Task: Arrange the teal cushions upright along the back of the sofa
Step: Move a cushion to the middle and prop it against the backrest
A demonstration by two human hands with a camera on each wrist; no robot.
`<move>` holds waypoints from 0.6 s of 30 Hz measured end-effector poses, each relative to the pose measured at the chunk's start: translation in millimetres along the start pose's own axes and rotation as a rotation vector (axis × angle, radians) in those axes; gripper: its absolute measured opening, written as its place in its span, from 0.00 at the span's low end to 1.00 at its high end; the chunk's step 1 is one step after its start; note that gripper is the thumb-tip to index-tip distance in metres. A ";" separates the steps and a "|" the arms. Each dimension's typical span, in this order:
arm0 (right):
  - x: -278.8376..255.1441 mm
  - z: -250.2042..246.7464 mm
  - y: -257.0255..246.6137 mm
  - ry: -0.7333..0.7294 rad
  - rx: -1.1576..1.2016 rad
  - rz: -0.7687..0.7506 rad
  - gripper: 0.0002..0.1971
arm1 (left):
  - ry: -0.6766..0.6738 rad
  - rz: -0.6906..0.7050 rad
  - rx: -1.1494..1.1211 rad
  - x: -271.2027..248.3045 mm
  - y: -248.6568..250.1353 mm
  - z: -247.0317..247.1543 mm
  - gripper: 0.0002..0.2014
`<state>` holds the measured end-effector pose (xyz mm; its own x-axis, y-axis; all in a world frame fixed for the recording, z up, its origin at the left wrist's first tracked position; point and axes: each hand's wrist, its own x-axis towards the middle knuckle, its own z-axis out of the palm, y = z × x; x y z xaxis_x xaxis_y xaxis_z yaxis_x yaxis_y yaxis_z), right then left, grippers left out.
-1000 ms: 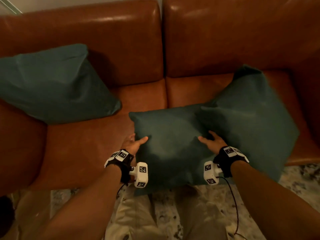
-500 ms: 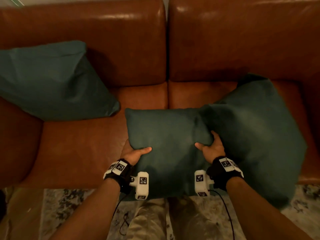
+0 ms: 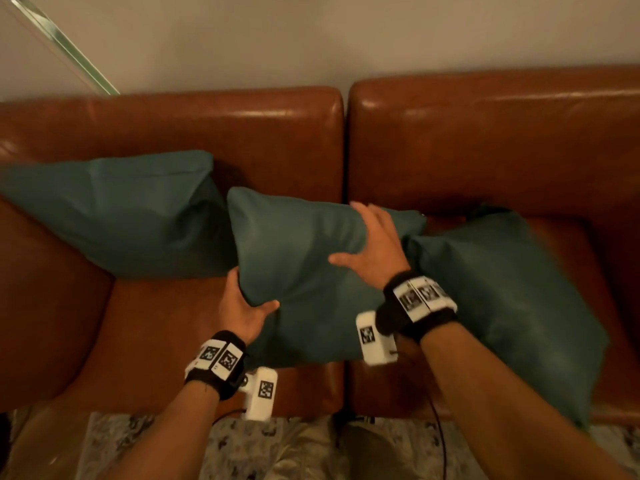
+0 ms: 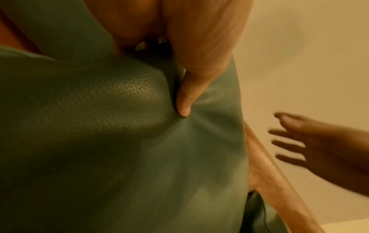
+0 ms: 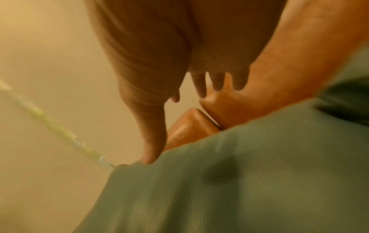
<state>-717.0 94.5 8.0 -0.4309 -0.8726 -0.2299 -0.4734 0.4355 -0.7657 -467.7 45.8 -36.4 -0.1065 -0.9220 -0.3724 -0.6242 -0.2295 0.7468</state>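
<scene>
My left hand [image 3: 246,311] grips the lower left corner of the middle cushion [image 3: 304,271], thumb dug into its front. My right hand [image 3: 375,244] lies flat, fingers spread, on its upper right part. The cushion is tilted over the sofa [image 3: 485,140] seat, between the left cushion [image 3: 121,209], leaning on the backrest, and the right cushion [image 3: 502,299].

Bare seat [image 3: 166,327] left; cushions [image 3: 502,306] crowding middle and right
</scene>
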 end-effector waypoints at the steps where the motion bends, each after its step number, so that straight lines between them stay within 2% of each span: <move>1: 12.0 -4.2 -14.0 -0.077 -0.033 -0.028 0.54 | 0.001 0.017 -0.004 -3.1 1.5 0.3 0.44; 3: 31.5 -13.8 -35.7 -0.223 -0.099 -0.020 0.61 | 0.013 0.067 0.003 -9.2 8.2 -3.6 0.43; 5: 46.5 -18.8 -48.1 -0.289 -0.115 -0.032 0.65 | 0.018 0.150 0.032 -12.4 19.1 -12.3 0.40; 7: 54.1 -15.8 -53.4 -0.347 -0.064 -0.063 0.65 | 0.020 0.260 0.067 -11.5 31.7 -22.7 0.38; 9: 56.5 -8.8 -53.9 -0.354 0.045 -0.084 0.54 | 0.021 0.340 0.115 -8.3 43.2 -30.1 0.38; 10: 56.1 -5.0 -51.8 -0.298 0.102 -0.101 0.44 | 0.015 0.364 0.143 -7.3 46.8 -32.1 0.38; 12: 56.4 -0.5 -44.2 -0.082 0.279 -0.099 0.20 | 0.000 0.408 0.168 -7.0 51.4 -36.4 0.39; 13: 54.7 -1.3 -40.0 0.021 0.399 -0.076 0.12 | -0.001 0.425 0.177 -6.0 50.6 -40.5 0.41; 15: 51.6 -10.4 -30.3 0.147 0.526 -0.058 0.07 | 0.025 0.404 0.274 0.2 43.2 -55.0 0.48; 17: 50.8 -23.3 -21.8 0.180 0.541 -0.017 0.07 | 0.012 0.250 0.441 10.5 32.0 -71.8 0.61; 18: 52.2 -28.1 -17.7 0.178 0.541 0.019 0.07 | -0.057 0.136 0.450 14.2 30.1 -76.7 0.65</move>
<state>-752.7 47.4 26.4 -0.5808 -0.7944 -0.1779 -0.0231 0.2346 -0.9718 -428.6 1.9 23.0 -0.2449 -0.9130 -0.3262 -0.8736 0.0619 0.4827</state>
